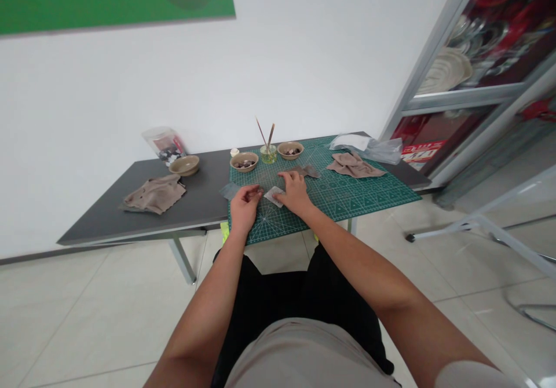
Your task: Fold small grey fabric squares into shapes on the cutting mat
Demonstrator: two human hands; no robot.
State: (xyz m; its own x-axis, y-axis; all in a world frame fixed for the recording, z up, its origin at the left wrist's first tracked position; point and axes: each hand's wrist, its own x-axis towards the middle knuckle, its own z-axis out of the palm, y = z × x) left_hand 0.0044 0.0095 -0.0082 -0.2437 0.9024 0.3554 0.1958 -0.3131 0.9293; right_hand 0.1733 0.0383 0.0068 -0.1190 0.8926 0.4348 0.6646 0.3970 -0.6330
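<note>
My left hand (245,205) is at the left part of the green cutting mat (347,194), its thumb and fingertips pinched together. What they hold, if anything, is too small to make out. My right hand (295,193) rests over the mat with its fingers stretched out and apart. Its thumb touches a small whitish square piece (274,196) that lies between the hands. Just beyond the right fingers is a flat grey-brown piece of cloth (309,171). A bluish-grey flat piece (229,190) lies left of my left hand, over the mat's edge.
Behind the hands stand two bowls of small dark pieces, a left bowl (244,162) and a right bowl (290,150), with a glass holding brushes (269,154) between them. Brown cloths (354,165), a plastic bag (369,146), another bowl (185,166) and a clear pouch (164,143) lie farther out.
</note>
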